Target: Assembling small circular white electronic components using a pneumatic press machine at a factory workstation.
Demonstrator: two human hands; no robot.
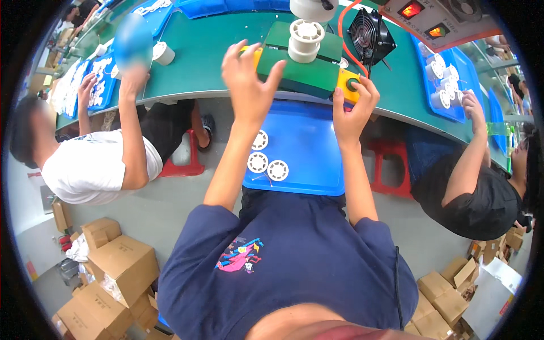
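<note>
My left hand (247, 85) is open with fingers spread, beside the left end of a green machine base (300, 76), partly over a yellow button box (256, 56). At the base's right end, my right hand (354, 110) has thumb and fingers apart around another yellow button box (348, 92) with a dark round button; whether it presses cannot be seen. Between the hands, a white slotted round plastic part (306, 41) stands on the base, beneath a white machine head (311, 8). Below, a blue tray (309, 153) bears three white slotted round parts (258, 162) toward its left side.
A black fan (371, 35) and an orange hose (341, 34) stand right of the base, below a control box (425, 22) with lit switches. Co-workers sit left (96, 164) and right (470, 192), near blue trays of white parts. Red stools (391, 167) flank me; cartons (122, 263) lie behind.
</note>
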